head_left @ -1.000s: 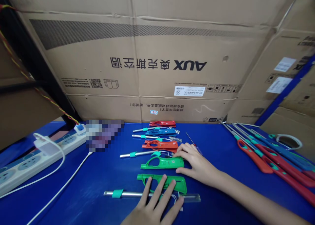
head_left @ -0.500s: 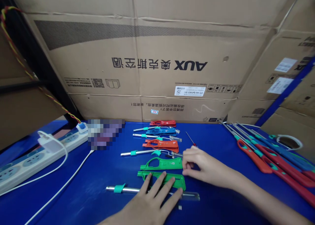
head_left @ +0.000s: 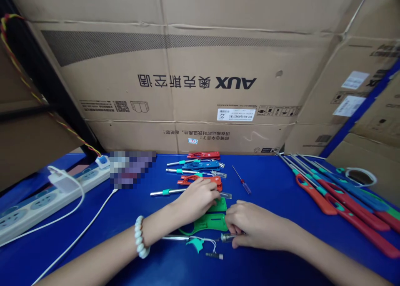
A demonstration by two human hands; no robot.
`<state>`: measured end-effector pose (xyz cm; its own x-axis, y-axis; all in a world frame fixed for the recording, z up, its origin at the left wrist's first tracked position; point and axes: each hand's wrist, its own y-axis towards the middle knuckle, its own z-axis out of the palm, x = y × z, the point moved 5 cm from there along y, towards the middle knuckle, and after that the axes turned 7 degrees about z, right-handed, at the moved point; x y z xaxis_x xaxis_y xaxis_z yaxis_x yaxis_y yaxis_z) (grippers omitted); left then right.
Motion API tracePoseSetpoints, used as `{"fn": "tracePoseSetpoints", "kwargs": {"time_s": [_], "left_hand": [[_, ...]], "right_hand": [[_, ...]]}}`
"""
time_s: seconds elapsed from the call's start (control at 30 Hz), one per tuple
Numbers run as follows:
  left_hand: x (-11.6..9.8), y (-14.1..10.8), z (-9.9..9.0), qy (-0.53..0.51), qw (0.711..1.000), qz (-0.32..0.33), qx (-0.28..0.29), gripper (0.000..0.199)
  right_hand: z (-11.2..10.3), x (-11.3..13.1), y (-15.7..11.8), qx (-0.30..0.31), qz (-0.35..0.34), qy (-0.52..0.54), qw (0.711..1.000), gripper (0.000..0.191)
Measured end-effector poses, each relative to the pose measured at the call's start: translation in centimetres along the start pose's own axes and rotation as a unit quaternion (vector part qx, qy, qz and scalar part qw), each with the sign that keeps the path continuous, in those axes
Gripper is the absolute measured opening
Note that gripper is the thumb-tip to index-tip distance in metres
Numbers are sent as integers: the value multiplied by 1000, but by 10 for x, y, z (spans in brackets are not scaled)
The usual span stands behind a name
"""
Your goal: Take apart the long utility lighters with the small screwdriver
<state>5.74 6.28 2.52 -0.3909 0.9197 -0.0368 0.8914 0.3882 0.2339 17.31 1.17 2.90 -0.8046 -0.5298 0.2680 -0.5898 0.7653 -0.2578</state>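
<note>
My right hand is closed in a pinch on a lighter's gas tank, with only its metal valve end showing. Curled fingers of my left hand hang over the upper green casing half; what they grip, if anything, is hidden. A lower green casing half lies between my hands. Below it rest a metal lighter tube, a teal trigger and a small black igniter joined to white wires.
Red, blue and orange opened lighters lie behind. A screwdriver sits right of them. Several long lighters lie at right, near a tape roll. At left is a power strip; cardboard stands behind.
My left hand has gone from lying spread on the green casing to curling farther back. My right hand has come nearer and taken the gas tank. The screwdriver now shows fully.
</note>
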Motion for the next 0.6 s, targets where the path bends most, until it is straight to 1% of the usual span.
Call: {"fn": "tracePoseSetpoints", "kwargs": {"time_s": [0.17,0.43,0.6], "left_hand": [[0,5,9,2,1000,-1,6,8],[4,3,12,-8,1000,3,-12,10],[4,4,14,7,1000,15,-1,13]], "right_hand": [[2,-3,1,9,3,6,1000,18],[0,-3,1,14,8,24,1000,20],[2,-4,2,15,7,34,999,20]]}}
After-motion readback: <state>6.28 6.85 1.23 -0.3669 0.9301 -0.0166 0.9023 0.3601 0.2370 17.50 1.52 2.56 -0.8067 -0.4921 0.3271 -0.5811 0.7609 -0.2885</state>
